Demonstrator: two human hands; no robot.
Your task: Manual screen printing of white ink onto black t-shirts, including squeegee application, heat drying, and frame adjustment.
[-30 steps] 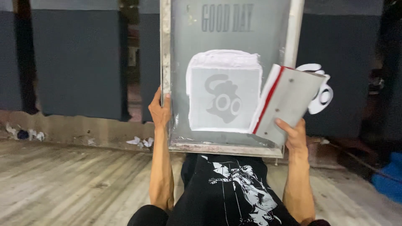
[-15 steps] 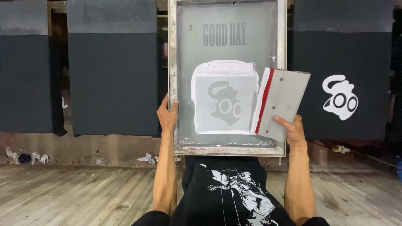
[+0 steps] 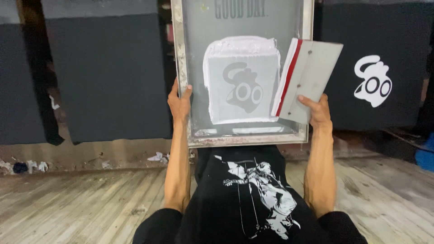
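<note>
My left hand (image 3: 180,101) grips the left rail of a metal-framed printing screen (image 3: 182,68), held up in front of me. The grey mesh carries a cartoon stencil (image 3: 243,92) ringed by white ink. My right hand (image 3: 318,110) is at the frame's right rail and holds a flat squeegee (image 3: 312,79) with a red strip along its white blade, lying against the screen. Below the frame is my black shirt (image 3: 253,194) with a white graphic.
Dark fabric panels lie side by side behind the screen: a plain one (image 3: 108,77) at left and one at right bearing a white cartoon print (image 3: 373,81). Below them runs a worn wooden plank floor (image 3: 77,203) with bits of white scrap (image 3: 158,157). A blue object (image 3: 425,156) sits far right.
The screen, held in both hands, has moved left away from the printed panel, whose white print now shows fully clear of the squeegee. Both grips are unchanged.
</note>
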